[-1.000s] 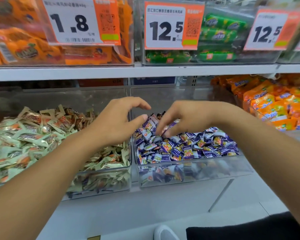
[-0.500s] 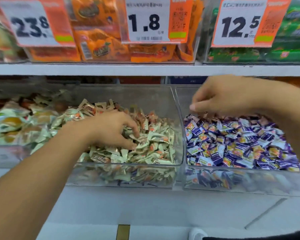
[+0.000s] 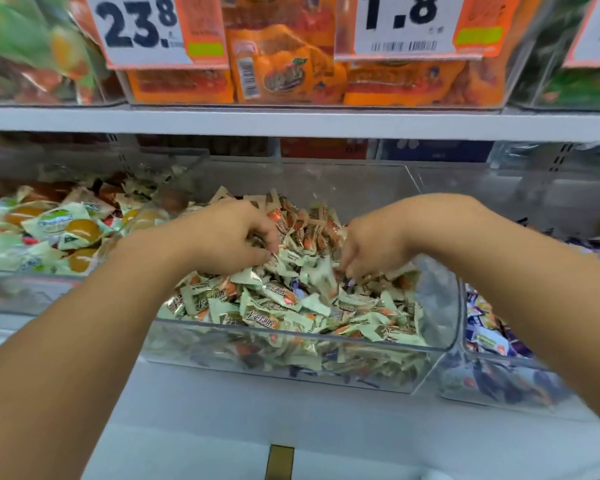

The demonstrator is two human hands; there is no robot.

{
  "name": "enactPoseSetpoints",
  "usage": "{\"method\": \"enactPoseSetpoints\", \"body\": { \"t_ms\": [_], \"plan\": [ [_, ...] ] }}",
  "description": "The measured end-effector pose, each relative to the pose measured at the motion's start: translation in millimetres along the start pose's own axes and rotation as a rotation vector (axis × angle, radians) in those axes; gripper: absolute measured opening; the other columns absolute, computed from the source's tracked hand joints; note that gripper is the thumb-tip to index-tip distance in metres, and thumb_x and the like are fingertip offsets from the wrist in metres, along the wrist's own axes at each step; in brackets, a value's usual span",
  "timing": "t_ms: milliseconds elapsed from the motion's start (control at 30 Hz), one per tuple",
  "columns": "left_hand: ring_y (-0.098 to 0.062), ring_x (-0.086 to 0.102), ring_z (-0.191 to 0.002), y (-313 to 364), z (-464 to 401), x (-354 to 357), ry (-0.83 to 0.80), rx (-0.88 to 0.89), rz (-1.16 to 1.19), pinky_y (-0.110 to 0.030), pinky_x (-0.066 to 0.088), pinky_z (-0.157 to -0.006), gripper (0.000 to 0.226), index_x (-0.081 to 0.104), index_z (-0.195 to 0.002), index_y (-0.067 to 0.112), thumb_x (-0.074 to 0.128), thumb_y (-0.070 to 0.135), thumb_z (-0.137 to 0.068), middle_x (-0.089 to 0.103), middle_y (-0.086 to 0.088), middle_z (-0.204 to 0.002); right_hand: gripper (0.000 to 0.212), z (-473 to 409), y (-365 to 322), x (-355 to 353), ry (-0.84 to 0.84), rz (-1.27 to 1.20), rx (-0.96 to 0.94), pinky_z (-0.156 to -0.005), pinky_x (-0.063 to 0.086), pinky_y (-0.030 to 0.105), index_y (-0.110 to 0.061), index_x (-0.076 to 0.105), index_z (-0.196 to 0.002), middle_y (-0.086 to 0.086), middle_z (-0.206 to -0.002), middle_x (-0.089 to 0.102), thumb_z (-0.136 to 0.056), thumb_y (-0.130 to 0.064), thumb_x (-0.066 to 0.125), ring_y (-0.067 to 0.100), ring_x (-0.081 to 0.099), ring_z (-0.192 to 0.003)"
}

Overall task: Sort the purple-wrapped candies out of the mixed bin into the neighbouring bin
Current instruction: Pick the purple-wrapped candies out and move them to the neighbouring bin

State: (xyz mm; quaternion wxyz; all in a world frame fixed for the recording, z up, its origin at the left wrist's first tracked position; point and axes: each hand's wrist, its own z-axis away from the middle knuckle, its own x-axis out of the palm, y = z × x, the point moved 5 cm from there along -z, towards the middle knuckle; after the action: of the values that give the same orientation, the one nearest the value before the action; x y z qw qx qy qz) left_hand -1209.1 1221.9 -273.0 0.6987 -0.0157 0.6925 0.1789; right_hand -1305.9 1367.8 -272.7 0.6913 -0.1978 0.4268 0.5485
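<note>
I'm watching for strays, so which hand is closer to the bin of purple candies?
Right. The right hand digs in the mixed bin near the wall shared with the purple bin. The left hand is in the same bin, farther left.

Both bare forearms reached forward and inward, wrists bent downward. The left hand [image 3: 222,237] lay knuckles up, its fingers [image 3: 269,242] curled down and partly hidden. The right hand [image 3: 374,244] faced it, close beside but apart, its fingers [image 3: 349,265] bent downward, their tips blurred; whether either gripped anything could not be told.
</note>
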Motion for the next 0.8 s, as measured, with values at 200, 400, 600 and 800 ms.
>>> {"method": "enactPoseSetpoints", "body": {
  "t_ms": [200, 400, 600, 800],
  "plan": [
    [-0.008, 0.054, -0.116, -2, 5, 1, 0.020, 0.041, 0.013, -0.030, 0.041, -0.098, 0.012, 0.073, -0.095, 0.034, 0.064, 0.027, -0.094, 0.061, 0.019, -0.116, 0.029, 13, 6, -43, 0.242, -0.322, -0.065, -0.100, 0.052, 0.039, -0.024, 0.068, -0.124, -0.005, -0.125, 0.067, -0.103, -0.032, 0.051, 0.015, 0.066, -0.110],
    [-0.016, 0.061, -0.100, 8, 11, 18, -0.080, 0.076, 0.100, -0.042, 0.049, -0.094, 0.063, 0.071, -0.092, 0.032, 0.032, 0.078, -0.072, 0.067, 0.008, -0.099, 0.023, 25, -34, -19, -0.165, -0.680, -0.248, -0.067, 0.063, 0.040, -0.004, 0.073, -0.105, 0.012, -0.097, 0.076, -0.101, -0.015, 0.053, 0.034, 0.075, -0.085],
    [-0.016, 0.014, -0.150, 20, 36, 29, -0.275, 0.078, -0.038, -0.047, 0.012, -0.122, 0.086, 0.048, -0.132, 0.056, 0.036, 0.095, -0.057, 0.027, 0.009, -0.158, 0.039, 33, -20, 19, -0.266, -0.704, 0.020, -0.088, 0.059, 0.044, -0.008, 0.063, -0.123, 0.001, -0.115, 0.071, -0.106, -0.037, 0.042, 0.021, 0.069, -0.090],
    [-0.009, -0.012, -0.151, 18, 43, 40, -0.160, 0.070, 0.059, -0.047, -0.016, -0.120, 0.090, 0.042, -0.132, 0.059, 0.025, 0.100, -0.054, 0.008, 0.008, -0.166, 0.069, 48, -1, -21, 0.085, -0.793, 0.138, -0.078, 0.063, 0.040, -0.012, 0.065, -0.128, 0.011, -0.130, 0.063, -0.097, -0.064, 0.030, 0.024, 0.070, -0.091]
  ]
}}
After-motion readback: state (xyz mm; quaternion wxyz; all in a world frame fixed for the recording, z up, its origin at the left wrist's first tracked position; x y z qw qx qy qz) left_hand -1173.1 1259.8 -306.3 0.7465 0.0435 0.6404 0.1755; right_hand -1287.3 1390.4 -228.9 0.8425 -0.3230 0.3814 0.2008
